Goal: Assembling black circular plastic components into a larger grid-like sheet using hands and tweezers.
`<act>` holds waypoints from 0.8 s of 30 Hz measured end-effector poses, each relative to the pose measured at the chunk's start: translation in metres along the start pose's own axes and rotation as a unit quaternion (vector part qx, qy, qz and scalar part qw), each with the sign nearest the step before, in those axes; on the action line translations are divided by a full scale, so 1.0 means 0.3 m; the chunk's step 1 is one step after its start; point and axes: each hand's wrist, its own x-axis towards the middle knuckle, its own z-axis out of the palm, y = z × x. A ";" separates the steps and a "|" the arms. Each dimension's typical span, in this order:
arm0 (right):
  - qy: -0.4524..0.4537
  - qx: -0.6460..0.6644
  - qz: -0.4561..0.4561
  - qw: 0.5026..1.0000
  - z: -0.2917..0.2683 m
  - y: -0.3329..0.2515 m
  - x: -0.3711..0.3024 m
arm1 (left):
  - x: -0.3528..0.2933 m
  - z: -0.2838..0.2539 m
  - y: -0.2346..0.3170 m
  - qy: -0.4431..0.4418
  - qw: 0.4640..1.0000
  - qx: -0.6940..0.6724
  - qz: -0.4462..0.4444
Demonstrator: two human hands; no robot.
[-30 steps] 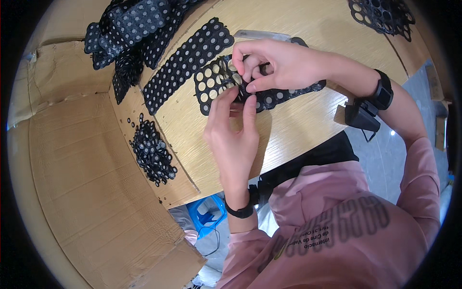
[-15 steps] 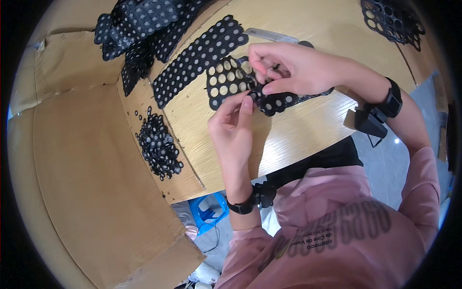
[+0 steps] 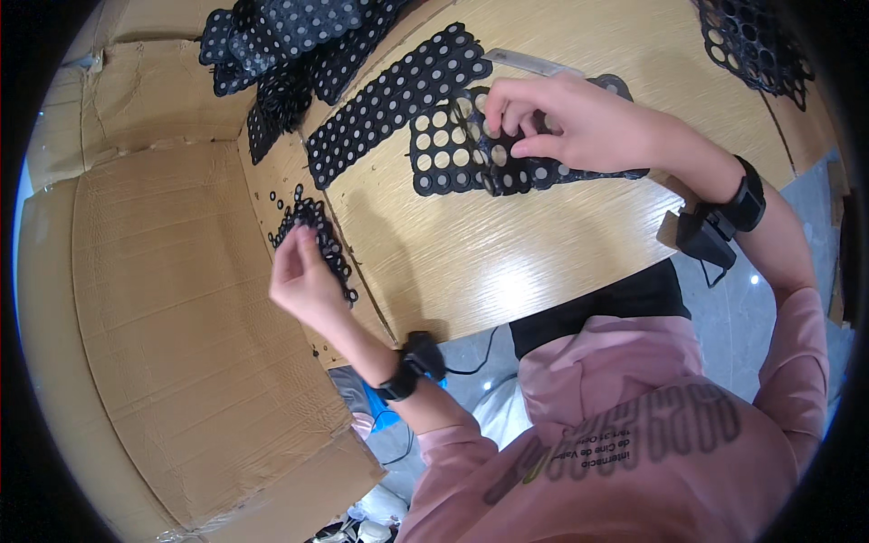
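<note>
My left hand [image 3: 310, 282] has its thumb and fingers pressed together over a heap of small black discs and rings [image 3: 312, 217] at the table's left side. Whatever may be between the fingertips is too small to make out. A black sheet with rows of round holes [image 3: 441, 145] lies mid-table; some circles are open, others still carry grey-centred discs. Part of it is folded up, and my right hand [image 3: 561, 122] has curled fingers and thumb at that raised fold, gripping it. The palm hides some of the sheet.
Beyond the sheet lies a flat metal blade-like tool [image 3: 529, 61]. A dotted black strip [image 3: 398, 104] rests to its left, with a stack of similar sheets [image 3: 281, 45] farther back. Emptied-looking black mesh [image 3: 756, 50] sits far right. Tall cardboard [image 3: 181, 317] walls the left side.
My left hand has left the sheet and moved left to the heap of discs. My right hand stays at the sheet's fold. The whole view has shifted slightly.
</note>
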 end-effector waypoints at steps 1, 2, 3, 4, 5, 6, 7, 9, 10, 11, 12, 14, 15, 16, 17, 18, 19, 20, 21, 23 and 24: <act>0.000 -0.028 -0.015 0.999 0.000 0.004 0.000 | 0.040 -0.034 -0.018 0.028 0.999 0.033 -0.015; 0.001 -0.056 -0.029 0.998 -0.001 0.005 -0.001 | 0.060 -0.059 -0.031 0.063 0.993 0.104 -0.008; 0.002 -0.056 -0.029 0.998 -0.002 -0.003 0.002 | 0.085 -0.097 -0.064 0.055 0.991 0.123 -0.013; -0.010 -0.077 -0.029 0.997 -0.009 -0.016 0.003 | 0.107 -0.121 -0.105 0.047 0.989 0.140 -0.018; -0.021 -0.098 -0.028 0.995 -0.015 -0.025 -0.001 | 0.121 -0.128 -0.147 0.046 0.989 0.139 -0.017; -0.019 -0.099 -0.027 0.995 -0.015 -0.026 -0.008 | 0.129 -0.121 -0.169 0.029 0.985 0.170 -0.029; -0.018 -0.140 -0.032 0.989 -0.014 -0.027 -0.015 | 0.131 -0.120 -0.190 0.012 0.979 0.201 -0.041; -0.017 -0.182 -0.035 0.982 -0.011 -0.022 -0.019 | 0.116 -0.118 -0.216 0.021 0.967 0.253 0.017; -0.029 -0.181 -0.042 0.982 -0.014 -0.021 -0.018 | 0.097 -0.096 -0.185 0.032 0.950 0.302 0.073; -0.042 -0.179 -0.049 0.982 -0.018 -0.022 -0.018 | 0.074 -0.078 -0.151 0.077 0.936 0.321 0.122; -0.042 -0.182 -0.044 0.981 -0.021 -0.020 -0.024 | 0.033 -0.039 -0.054 0.067 0.952 0.273 0.124; -0.034 -0.171 -0.078 0.982 -0.027 -0.027 -0.028 | -0.054 0.021 0.154 -0.003 0.987 0.114 0.111; -0.037 -0.171 -0.080 0.981 -0.026 -0.038 -0.027 | -0.101 0.040 0.211 -0.055 0.989 0.028 0.131; -0.034 -0.157 -0.056 0.985 -0.021 -0.043 -0.025 | -0.161 0.072 0.290 -0.086 0.984 -0.021 0.158; -0.028 -0.147 -0.029 0.988 -0.027 -0.057 -0.030 | -0.204 0.089 0.368 -0.141 0.965 -0.025 0.218; -0.030 -0.149 -0.028 0.988 -0.029 -0.056 -0.028 | -0.252 0.115 0.438 -0.206 0.956 -0.095 0.186; -0.034 -0.131 -0.025 0.990 -0.024 -0.056 -0.019 | -0.281 0.133 0.470 -0.239 0.947 -0.078 0.198; -0.039 -0.113 -0.021 0.993 -0.017 -0.055 -0.011 | -0.291 0.156 0.467 -0.236 0.949 -0.075 0.195; -0.038 -0.117 -0.019 0.992 -0.019 -0.054 -0.012 | -0.295 0.191 0.467 -0.248 0.940 -0.060 0.227; -0.003 -0.071 -0.046 0.996 -0.018 -0.046 -0.014 | -0.295 0.223 0.456 -0.259 0.929 -0.047 0.259; -0.001 -0.073 -0.043 0.996 -0.021 -0.050 -0.017 | -0.294 0.231 0.448 -0.261 0.939 -0.054 0.219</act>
